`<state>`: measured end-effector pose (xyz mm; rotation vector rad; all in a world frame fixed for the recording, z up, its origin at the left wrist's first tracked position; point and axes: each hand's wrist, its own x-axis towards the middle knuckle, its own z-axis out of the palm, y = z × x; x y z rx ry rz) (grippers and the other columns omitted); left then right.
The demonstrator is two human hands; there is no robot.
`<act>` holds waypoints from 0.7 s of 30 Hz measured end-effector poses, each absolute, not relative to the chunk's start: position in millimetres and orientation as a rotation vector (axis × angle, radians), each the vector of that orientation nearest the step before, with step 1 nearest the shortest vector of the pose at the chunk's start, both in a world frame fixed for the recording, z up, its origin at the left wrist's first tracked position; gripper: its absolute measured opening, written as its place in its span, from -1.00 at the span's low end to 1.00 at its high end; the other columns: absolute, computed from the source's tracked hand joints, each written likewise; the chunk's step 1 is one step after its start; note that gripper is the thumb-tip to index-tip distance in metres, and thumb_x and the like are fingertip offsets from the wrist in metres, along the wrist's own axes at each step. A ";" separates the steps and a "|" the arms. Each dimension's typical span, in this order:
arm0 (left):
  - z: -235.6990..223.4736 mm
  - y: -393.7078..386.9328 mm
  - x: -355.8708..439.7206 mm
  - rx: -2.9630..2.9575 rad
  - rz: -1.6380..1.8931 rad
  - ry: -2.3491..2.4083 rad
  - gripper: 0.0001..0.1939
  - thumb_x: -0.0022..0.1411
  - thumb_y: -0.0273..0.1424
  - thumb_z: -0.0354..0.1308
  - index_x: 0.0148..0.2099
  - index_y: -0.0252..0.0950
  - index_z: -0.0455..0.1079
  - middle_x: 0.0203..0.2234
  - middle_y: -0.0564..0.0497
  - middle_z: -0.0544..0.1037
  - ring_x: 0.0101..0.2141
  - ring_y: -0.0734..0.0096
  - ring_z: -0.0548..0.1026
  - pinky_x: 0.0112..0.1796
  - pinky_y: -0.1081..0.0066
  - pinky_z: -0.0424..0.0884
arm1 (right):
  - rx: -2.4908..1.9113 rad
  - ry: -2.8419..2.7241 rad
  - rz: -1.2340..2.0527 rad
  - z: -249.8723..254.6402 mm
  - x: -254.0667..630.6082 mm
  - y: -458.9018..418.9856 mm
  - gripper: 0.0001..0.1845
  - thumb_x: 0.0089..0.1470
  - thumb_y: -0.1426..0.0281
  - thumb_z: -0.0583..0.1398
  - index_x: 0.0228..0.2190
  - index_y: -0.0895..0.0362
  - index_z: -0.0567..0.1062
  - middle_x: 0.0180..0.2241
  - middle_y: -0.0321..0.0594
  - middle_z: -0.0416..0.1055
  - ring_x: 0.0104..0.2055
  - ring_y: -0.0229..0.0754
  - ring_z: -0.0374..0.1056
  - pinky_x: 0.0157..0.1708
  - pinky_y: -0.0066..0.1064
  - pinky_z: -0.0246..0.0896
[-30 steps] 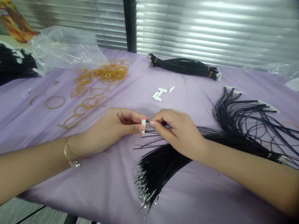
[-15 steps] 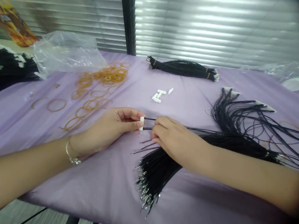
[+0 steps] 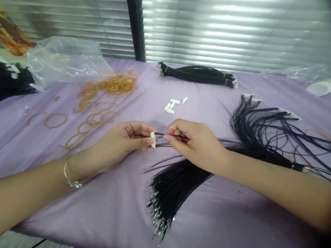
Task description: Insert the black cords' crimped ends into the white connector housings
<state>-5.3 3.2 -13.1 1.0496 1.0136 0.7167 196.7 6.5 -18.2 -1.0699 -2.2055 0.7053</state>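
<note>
Between thumb and fingers, my left hand (image 3: 130, 138) pinches a small white connector housing (image 3: 153, 139). Several thin black wires run from the housing's right side toward my right hand (image 3: 192, 141). The thumb and forefinger of that hand are closed on a black wire (image 3: 160, 134) just right of the housing; whether its tip is inside the housing I cannot make out. Below my right hand lies a thick bundle of black wires (image 3: 181, 181), its metal-tipped ends fanned toward the table's front. A couple of loose wire ends stick out left above the bundle.
Spare white housings (image 3: 172, 105) lie ahead on the purple cloth (image 3: 114, 211). Rubber bands (image 3: 111, 86) and a clear plastic bag (image 3: 70, 59) are at left. A tied wire bundle (image 3: 197, 74) rests at the back. Wires with white housings (image 3: 256, 119) spread at right.
My right hand has turned and lifted slightly, its thumb and forefinger now pinching a wire near the housing. My left hand keeps hold of the housing. The view has shifted slightly.
</note>
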 end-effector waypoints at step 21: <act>-11.9 2.1 -5.2 1.222 0.722 1.045 -0.83 0.03 -0.46 0.28 -0.26 -0.36 0.45 -0.41 0.06 0.51 -0.45 0.62 0.42 -0.36 0.61 0.38 | -1.165 -2.282 0.605 -18.4 193.9 6.2 -0.78 0.13 0.32 0.06 -0.41 0.22 0.38 -0.57 -0.34 0.28 -0.54 -0.44 0.11 -0.49 -0.58 -0.05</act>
